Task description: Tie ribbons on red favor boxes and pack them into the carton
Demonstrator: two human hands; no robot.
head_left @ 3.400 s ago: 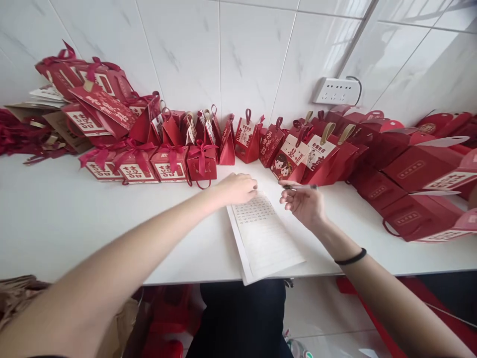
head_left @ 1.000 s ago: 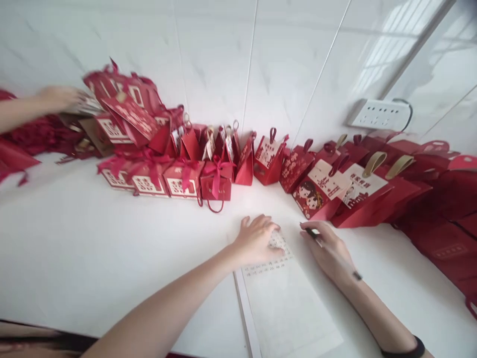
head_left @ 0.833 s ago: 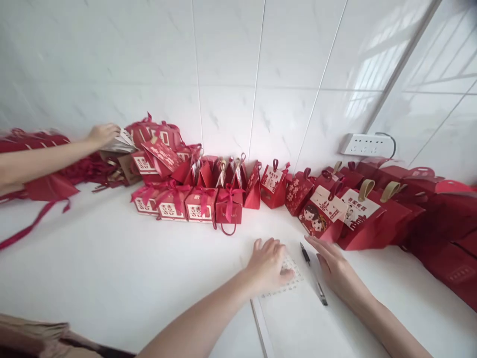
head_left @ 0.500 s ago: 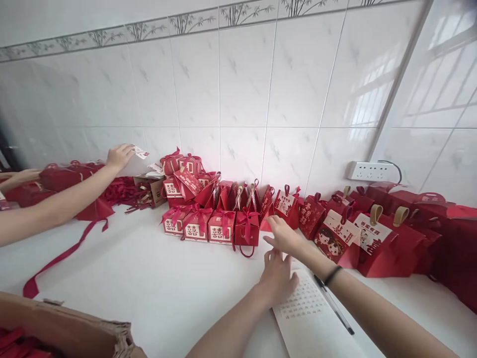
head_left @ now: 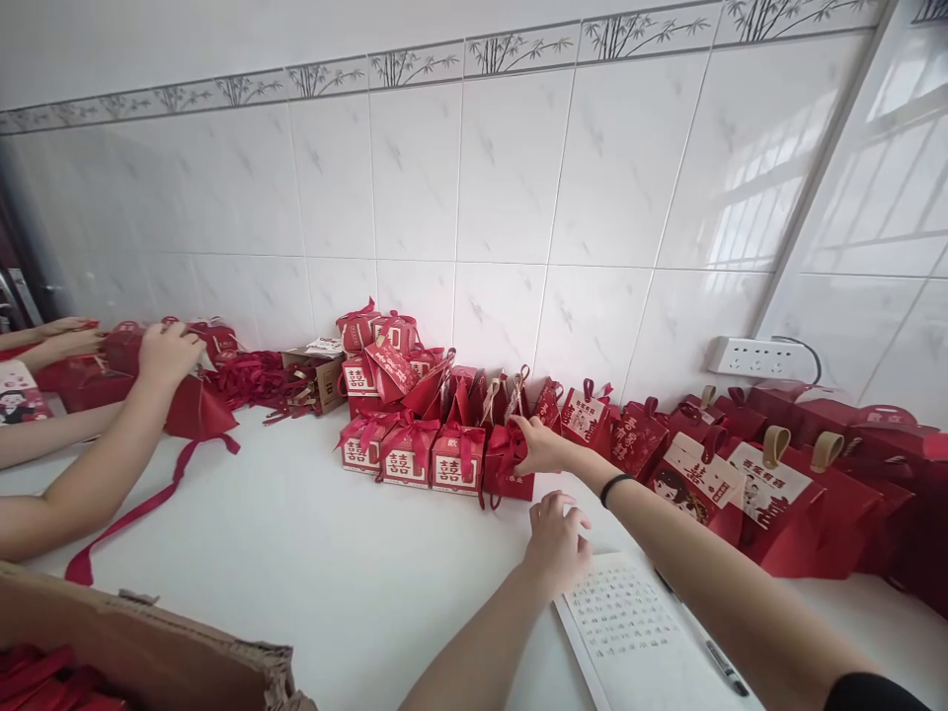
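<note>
Red card box [head_left: 510,485] with a ribbon bow at the right end of a front row on the white counter [head_left: 370,583], far and left of the lined notebook [head_left: 629,637]. Right hand [head_left: 544,446] stretched out across to this box, forefinger extended, fingertips at the bow; hard to make out whether closed on it or only touching. Black band [head_left: 614,489] around the right wrist. Left hand [head_left: 557,541] at the far left corner of the notebook, fingers loosely bent and slightly spread. Handwritten rows on the page; pen [head_left: 726,669] along the right side, partly hidden under the right forearm.

Left of the red card box, three labelled boxes [head_left: 406,464] with bows, side by side; behind, stacked red boxes [head_left: 379,336]. To the right, red gift boxes [head_left: 774,484] with loop handles, below a power strip [head_left: 762,357] on the tiled wall [head_left: 504,178].

Farther left, ribbon heap [head_left: 256,380], printed cards [head_left: 324,346] and another person's hand [head_left: 170,354] near a red bag [head_left: 197,407]. Loose ribbon [head_left: 163,499] trailing toward the near left. At the near left corner, torn-edged cardboard box [head_left: 148,632] with red contents [head_left: 51,681].
</note>
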